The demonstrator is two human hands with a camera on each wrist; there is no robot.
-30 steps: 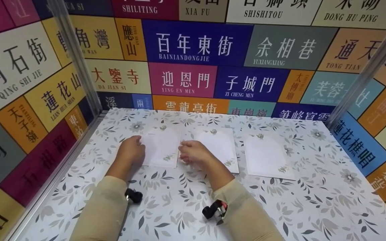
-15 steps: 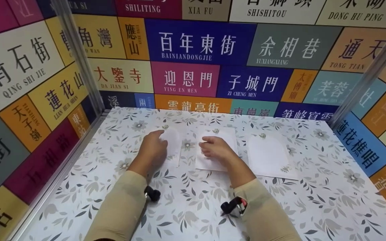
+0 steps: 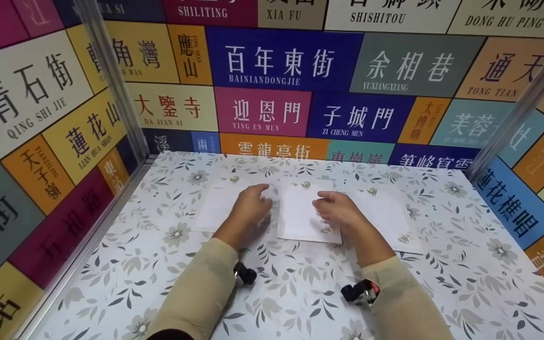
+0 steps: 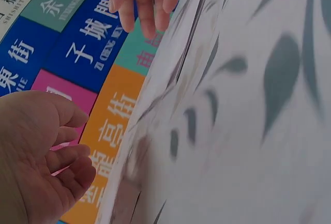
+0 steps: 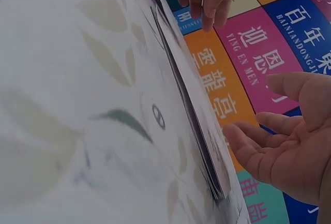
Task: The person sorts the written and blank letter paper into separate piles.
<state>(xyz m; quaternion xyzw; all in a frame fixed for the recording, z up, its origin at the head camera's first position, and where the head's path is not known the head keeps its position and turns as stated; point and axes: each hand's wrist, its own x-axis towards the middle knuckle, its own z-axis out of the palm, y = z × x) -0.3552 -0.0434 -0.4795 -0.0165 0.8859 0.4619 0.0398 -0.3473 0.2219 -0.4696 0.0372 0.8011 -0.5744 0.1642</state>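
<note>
Near cards (image 3: pixel 300 215), left hand (image 3: pixel 249 208), right hand (image 3: pixel 340 210), BAINIANDONGJIE sign (image 3: pixel 284 59)

Matt paper sheets (image 3: pixel 300 215), seemingly smooth.

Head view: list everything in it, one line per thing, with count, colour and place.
left paper, middle paper, right paper: three, white with small floral prints, in a row on the tabletop
tabletop: one, white with grey leaves and flowers, below the walls
sign-printed walls: three, multicoloured, back and both sides
left post, right post: two, greyish, back corners
left wrist device, right wrist device: two, mainly black, at the cuffs
left sleeve, right sleeve: two, beige, lower foreground
left grip: one, bare hand, right of the left paper's middle
right grip: one, bare hand, between middle and right papers
</note>
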